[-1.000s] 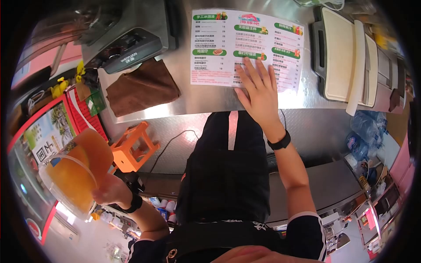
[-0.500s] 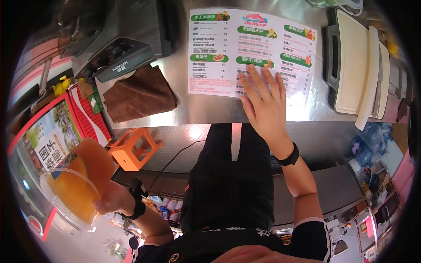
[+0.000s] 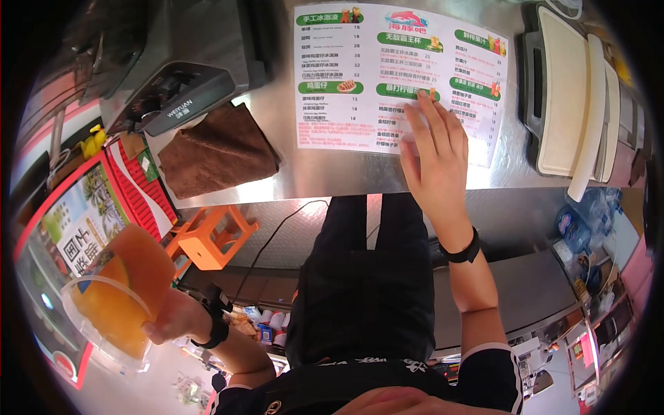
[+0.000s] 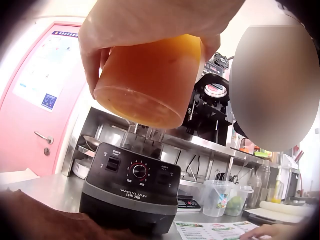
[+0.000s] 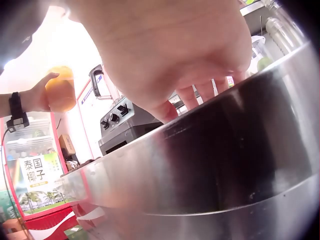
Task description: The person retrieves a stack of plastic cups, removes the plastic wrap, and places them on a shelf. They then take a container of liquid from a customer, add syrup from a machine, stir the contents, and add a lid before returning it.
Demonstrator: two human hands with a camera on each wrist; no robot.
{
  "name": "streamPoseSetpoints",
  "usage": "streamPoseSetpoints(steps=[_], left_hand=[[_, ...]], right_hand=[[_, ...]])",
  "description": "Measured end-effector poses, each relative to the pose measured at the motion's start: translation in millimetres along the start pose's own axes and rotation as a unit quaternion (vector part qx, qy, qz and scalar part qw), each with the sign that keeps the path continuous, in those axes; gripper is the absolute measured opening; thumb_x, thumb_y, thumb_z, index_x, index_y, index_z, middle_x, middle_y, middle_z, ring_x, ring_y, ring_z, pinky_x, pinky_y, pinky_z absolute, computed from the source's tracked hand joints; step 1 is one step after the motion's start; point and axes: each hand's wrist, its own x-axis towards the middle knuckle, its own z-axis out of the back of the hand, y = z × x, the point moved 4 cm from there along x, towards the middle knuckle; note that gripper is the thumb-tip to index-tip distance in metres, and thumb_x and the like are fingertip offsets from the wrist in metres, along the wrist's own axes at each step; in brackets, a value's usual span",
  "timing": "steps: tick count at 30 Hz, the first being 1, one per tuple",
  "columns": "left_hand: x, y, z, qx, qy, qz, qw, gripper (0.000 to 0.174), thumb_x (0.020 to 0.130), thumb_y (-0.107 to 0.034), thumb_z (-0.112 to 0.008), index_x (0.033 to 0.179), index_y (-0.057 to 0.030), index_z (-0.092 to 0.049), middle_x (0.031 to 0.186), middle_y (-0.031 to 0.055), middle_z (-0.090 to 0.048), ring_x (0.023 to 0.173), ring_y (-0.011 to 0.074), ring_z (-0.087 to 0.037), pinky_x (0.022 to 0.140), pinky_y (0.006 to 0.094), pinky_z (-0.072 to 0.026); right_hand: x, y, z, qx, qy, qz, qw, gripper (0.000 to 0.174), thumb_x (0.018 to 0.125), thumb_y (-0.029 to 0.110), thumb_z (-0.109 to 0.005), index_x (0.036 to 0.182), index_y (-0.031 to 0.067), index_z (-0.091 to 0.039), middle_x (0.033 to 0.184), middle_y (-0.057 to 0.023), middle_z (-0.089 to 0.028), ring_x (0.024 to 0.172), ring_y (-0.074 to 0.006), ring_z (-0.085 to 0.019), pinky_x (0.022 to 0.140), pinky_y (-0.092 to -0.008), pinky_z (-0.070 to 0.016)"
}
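Note:
In the head view, the left hand [image 3: 181, 317] is raised at the lower left with its fingers round a large clear cup [image 3: 114, 315] of orange drink, held tilted. The left wrist view shows the cup's base [image 4: 140, 107] close up below the palm [image 4: 160, 20]. The right hand [image 3: 439, 162] lies palm down, fingers extended, on a laminated menu [image 3: 328, 130] on the metal counter. Its fingertips reach the green heading in the middle column. From the right wrist view, the palm [image 5: 175, 50] hangs over the counter edge, hiding the menu.
A black blender base [image 3: 187, 97] and a brown cloth [image 3: 218, 152] sit left of the menu. Cutting boards [image 3: 564, 90] stand to its right. Below the counter are an orange stool [image 3: 207, 238] and plastic bottles [image 3: 574, 228]. Clear tubs [image 4: 216, 197] appear behind the menu.
The right hand has slid a little to the right across the menu, uncovering some middle-column text. The left hand still holds the cup, slightly lower in the head view.

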Motion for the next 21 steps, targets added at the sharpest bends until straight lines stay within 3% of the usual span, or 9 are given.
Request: streamPoseSetpoints(steps=[10, 12, 19, 21], left_hand=[[1.1, 3.3, 3.3, -0.011, 0.014, -0.001, 1.000, 0.064, 0.073, -0.041, -0.061, 0.126, -0.0060, -0.049, 0.129, 0.0128, -0.049, 0.121, 0.0273, -0.046, 0.104, 0.0429, -0.0322], [1.1, 2.7, 2.8, -0.006, 0.023, -0.002, 1.000, 0.070, 0.074, -0.041, -0.061, 0.128, 0.0008, -0.045, 0.129, 0.0144, -0.049, 0.120, 0.0271, -0.046, 0.104, 0.0405, -0.0322], [0.2, 6.1, 8.2, -0.028, 0.040, -0.003, 0.999, 0.068, 0.075, -0.041, -0.059, 0.127, 0.0007, -0.046, 0.128, 0.0145, -0.050, 0.119, 0.0274, -0.047, 0.104, 0.0397, -0.0324], [-0.3, 8.1, 16.5, -0.031, 0.032, 0.015, 0.999, 0.060, 0.075, -0.039, -0.060, 0.123, -0.0036, -0.052, 0.127, 0.0126, -0.051, 0.119, 0.0269, -0.047, 0.104, 0.0431, -0.0326]], right_hand=[[0.1, -0.4, -2.1, -0.004, -0.007, -0.004, 1.000, 0.047, 0.078, 0.011, -0.060, 0.123, 0.0041, -0.051, 0.132, -0.0126, -0.047, 0.114, -0.0308, -0.047, 0.099, -0.0448, -0.0362], [0.0, 0.2, -1.3, -0.003, -0.005, -0.009, 1.000, 0.045, 0.078, 0.012, -0.061, 0.122, 0.0042, -0.051, 0.133, -0.0122, -0.047, 0.114, -0.0312, -0.047, 0.098, -0.0447, -0.0361], [0.8, -0.5, -2.4, 0.010, -0.013, -0.003, 1.000, 0.039, 0.077, 0.019, -0.063, 0.111, 0.0039, -0.050, 0.136, -0.0100, -0.045, 0.114, -0.0317, -0.046, 0.094, -0.0451, -0.0362], [2.8, -0.2, -1.6, 0.011, -0.004, -0.004, 1.000, 0.044, 0.076, 0.017, -0.065, 0.116, 0.0041, -0.049, 0.136, -0.0095, -0.046, 0.115, -0.0311, -0.046, 0.094, -0.0440, -0.0356]])
